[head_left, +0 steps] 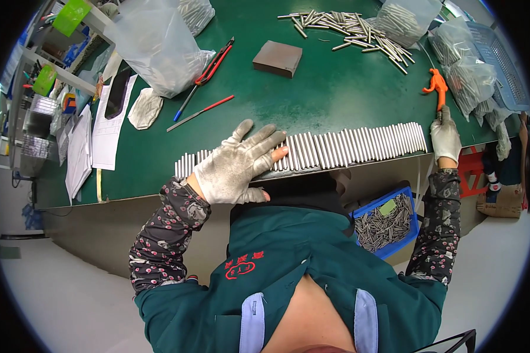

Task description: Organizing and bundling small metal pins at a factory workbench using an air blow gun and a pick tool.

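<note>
A long row of slim metal pins (359,146) lies side by side along the near edge of the green table. My left hand (232,167), in a soiled white glove with bare thumb and one bare fingertip, rests flat over the left part of the row with its fingers stretched out, hiding some pins. Past the right end of the row, my gloved right hand (446,140) is closed around the lower end of an orange air blow gun (436,85). The gun's head points away from me.
On the green table (241,82) are a metal block (278,56), loose pins (359,34), red-handled pliers (215,63), a file (200,112), a white cloth (145,109) and plastic bags (159,53). A phone (118,93) lies on papers at left. A blue bin (415,220) of pins stands below the edge.
</note>
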Available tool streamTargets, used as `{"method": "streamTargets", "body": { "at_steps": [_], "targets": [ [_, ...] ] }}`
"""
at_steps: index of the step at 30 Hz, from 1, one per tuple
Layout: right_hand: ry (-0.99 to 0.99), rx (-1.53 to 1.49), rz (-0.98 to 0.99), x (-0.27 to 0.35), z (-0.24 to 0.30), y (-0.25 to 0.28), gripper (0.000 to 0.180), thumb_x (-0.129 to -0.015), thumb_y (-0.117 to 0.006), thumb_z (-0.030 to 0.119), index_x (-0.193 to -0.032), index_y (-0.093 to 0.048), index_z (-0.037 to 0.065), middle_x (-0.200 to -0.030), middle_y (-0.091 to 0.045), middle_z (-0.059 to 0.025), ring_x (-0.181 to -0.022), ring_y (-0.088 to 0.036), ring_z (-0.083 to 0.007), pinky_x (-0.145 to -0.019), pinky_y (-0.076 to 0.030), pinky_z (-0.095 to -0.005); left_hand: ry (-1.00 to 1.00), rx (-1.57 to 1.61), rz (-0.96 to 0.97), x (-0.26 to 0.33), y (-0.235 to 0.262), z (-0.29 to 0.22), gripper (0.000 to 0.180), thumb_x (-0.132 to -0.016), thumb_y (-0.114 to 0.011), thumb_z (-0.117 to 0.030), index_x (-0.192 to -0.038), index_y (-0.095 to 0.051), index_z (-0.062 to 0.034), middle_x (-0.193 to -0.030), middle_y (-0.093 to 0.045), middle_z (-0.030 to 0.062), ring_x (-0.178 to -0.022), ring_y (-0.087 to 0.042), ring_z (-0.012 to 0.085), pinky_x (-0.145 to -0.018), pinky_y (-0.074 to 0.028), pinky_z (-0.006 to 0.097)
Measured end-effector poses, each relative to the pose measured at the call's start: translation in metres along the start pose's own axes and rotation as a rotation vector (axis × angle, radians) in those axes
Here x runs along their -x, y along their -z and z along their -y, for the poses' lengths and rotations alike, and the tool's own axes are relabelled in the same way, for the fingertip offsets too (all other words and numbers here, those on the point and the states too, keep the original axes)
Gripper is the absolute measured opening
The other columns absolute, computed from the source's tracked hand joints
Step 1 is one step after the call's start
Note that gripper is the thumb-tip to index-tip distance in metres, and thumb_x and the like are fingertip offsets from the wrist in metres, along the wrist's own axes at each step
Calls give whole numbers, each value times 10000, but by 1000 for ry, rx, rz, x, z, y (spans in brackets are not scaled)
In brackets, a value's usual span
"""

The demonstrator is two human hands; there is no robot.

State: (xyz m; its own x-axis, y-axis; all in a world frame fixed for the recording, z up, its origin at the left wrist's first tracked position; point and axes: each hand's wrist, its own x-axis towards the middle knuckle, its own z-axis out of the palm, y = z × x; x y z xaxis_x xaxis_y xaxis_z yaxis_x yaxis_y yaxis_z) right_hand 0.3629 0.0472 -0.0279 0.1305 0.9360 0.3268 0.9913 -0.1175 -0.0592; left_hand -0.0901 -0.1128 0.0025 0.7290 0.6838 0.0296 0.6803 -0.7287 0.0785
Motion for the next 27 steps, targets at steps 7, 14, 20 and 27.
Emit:
{"method": "streamTargets", "body": {
  "at_steps": [7,14,20,27],
  "targets": [
    [-30,8,16,2,2,4,429,-857,-430,242,-1277,-447,157,-989,-590,-224,-864,-593,-382,-729,-480,-461,252,59,-88,-2,14,-9,854,-734,-558,-598,-1351,-327,-56,-1391,-329,190,-1324,-256,359,-1096,-94,500],
    [-37,-11,7,4,8,6,417,-852,-437,232,-1262,-459,158,-985,-595,-206,-858,-602,-361,-728,-485,-454,498,35,-101,-20,9,-17,719,-569,-757,-417,-1111,-514,-11,-1376,-352,185,-1335,-232,359,-1084,-57,539],
    [-45,-30,10,5,8,8,421,-845,-444,229,-1261,-460,160,-982,-599,-197,-867,-603,-354,-732,-489,-447,429,91,-146,-24,10,-16,596,-558,-764,-340,-1013,-527,-37,-1340,-400,179,-1321,-270,354,-1080,-63,545],
    [-33,-55,7,5,8,7,416,-850,-439,242,-1257,-466,156,-992,-594,-223,-868,-596,-377,-734,-482,-456,428,150,-186,-27,15,-12,432,-612,-734,-295,-911,-577,-25,-1250,-495,163,-1282,-350,334,-1086,-88,539]
  ]
}}
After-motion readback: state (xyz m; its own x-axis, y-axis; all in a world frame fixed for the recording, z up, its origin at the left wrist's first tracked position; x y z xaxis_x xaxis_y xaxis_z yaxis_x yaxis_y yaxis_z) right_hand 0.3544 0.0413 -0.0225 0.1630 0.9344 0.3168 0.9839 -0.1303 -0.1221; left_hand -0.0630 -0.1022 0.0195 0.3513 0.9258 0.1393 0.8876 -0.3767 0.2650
